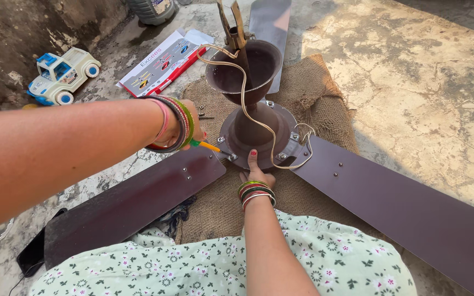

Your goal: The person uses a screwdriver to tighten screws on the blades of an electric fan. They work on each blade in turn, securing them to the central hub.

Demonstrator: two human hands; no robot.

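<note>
A dark brown ceiling fan lies on burlap (325, 104), its motor housing (256, 131) in the middle and its canopy cup (248, 68) and rod pointing away. My left hand (190, 123), with bangles on the wrist, grips a screwdriver (208, 146) with a green and yellow handle, its tip at the joint of the left blade (133, 203) and the motor. My right hand (254, 171) presses its fingers against the near edge of the motor housing. A beige wire (248, 104) loops from the rod down over the motor. The right blade (401, 214) stretches toward the lower right.
A third blade (270, 22) points away behind the canopy. A white and blue toy car (61, 75) and a printed box (163, 60) lie at the upper left on the concrete floor. Small screws (203, 108) rest on the burlap. A dark flat item (31, 255) lies at the lower left.
</note>
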